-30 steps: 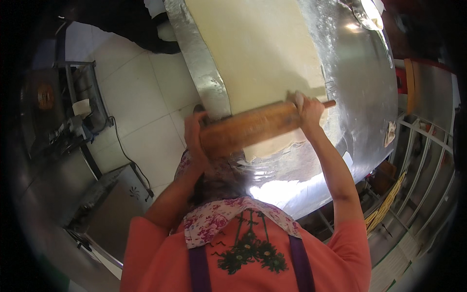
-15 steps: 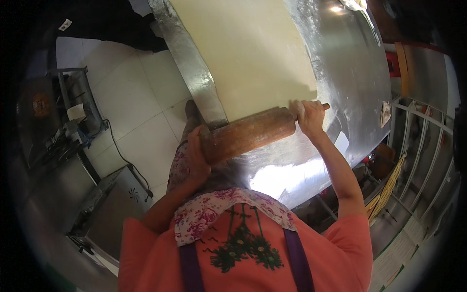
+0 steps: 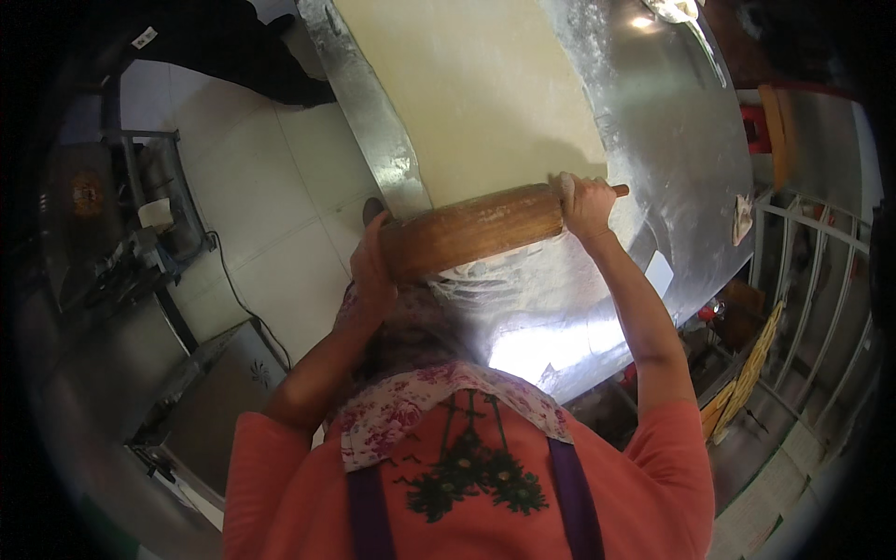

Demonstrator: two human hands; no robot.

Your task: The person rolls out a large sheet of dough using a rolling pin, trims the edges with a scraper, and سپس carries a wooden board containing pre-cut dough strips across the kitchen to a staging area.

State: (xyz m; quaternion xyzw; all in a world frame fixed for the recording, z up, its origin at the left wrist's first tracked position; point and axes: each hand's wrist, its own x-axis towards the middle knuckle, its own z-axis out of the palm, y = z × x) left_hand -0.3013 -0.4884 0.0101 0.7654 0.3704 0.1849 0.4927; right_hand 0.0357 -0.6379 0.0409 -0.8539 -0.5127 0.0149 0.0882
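A thick wooden rolling pin (image 3: 471, 229) lies across the near edge of a wide, pale sheet of dough (image 3: 485, 103). My right hand (image 3: 588, 207) is closed round its right handle, whose tip sticks out past the fingers. At the left end, my left hand (image 3: 373, 266) grips the pin; the handle there is hidden by the hand. Under the dough is a shiny metal table (image 3: 686, 140), dusted with flour along the dough's right side and on the near side of the pin.
A white card or scraper (image 3: 659, 273) rests on the table to the right, with a crumpled cloth-like piece (image 3: 742, 219) at its edge. A metal scoop-like tool (image 3: 677, 11) lies far right. Left stand a metal box (image 3: 219, 397) and a cable; a dark-clothed person (image 3: 224, 47) is far left.
The rolling pin has moved a little away from me over the dough, both hands still holding it. The view has shifted slightly.
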